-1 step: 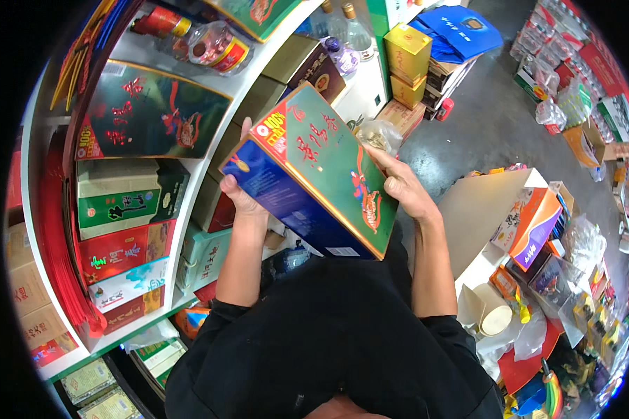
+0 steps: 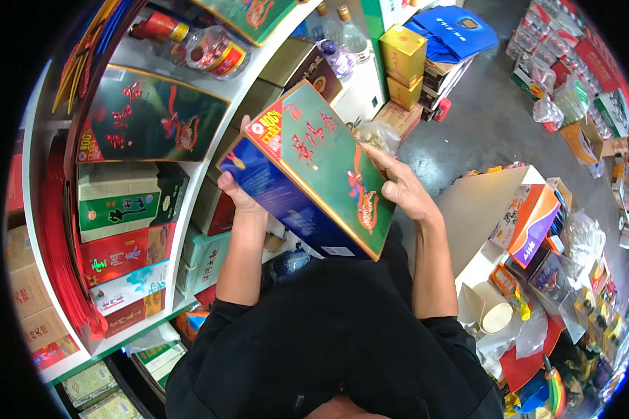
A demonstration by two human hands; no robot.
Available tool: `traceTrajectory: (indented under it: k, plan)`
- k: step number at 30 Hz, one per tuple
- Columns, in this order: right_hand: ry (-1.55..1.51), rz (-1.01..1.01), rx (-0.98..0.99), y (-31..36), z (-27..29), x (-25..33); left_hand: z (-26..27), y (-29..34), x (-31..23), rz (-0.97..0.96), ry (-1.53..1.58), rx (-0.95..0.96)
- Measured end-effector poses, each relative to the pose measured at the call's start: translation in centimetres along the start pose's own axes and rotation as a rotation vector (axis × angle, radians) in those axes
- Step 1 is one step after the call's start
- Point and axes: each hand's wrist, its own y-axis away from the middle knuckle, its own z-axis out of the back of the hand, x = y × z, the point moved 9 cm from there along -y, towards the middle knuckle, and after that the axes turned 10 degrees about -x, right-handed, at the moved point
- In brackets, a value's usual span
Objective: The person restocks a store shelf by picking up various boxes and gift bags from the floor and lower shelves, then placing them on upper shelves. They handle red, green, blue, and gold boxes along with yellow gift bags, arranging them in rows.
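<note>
Between my two hands a large gift box [image 2: 332, 178] is held tilted in front of my chest. Its broad face is green with a gold border, red lettering and a small painted figure; the long side toward me is dark blue. At the box's left end, my left hand [image 2: 239, 195] grips the edge, its fingers partly hidden behind the box. My right hand [image 2: 407, 187] clasps the right edge, thumb and fingers lying along it. A matching green box [image 2: 154, 115] lies on the shelf to the left.
White shelving [image 2: 203, 157] curves along my left, stacked with boxes and a clear bottle [image 2: 217, 54]. Yellow cartons [image 2: 403, 56] and blue bags [image 2: 454, 33] stand ahead. To the right, a cluttered table holds an orange and purple box [image 2: 528, 227] and a paper roll [image 2: 495, 315].
</note>
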Motion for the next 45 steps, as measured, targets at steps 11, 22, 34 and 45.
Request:
traceTrajectory:
  k: [11, 22, 34, 45]
  plan:
    - [0.032, -0.018, -0.115, 3.1, -0.8, 7.2, 1.1, -5.7, 2.9, 0.137, 0.114, -0.057]
    - [0.18, 0.066, -0.096, 5.3, -2.0, 9.9, -0.2, -5.1, 5.4, 0.395, 0.229, 0.099]
    - [0.071, 0.063, -0.114, 6.5, -1.9, 9.5, -0.2, -4.1, 5.1, 0.331, 0.102, 0.049]
    - [-0.052, 0.028, -0.19, 7.6, -0.3, 8.1, 0.7, -3.0, 5.3, 0.27, -0.005, -0.012]
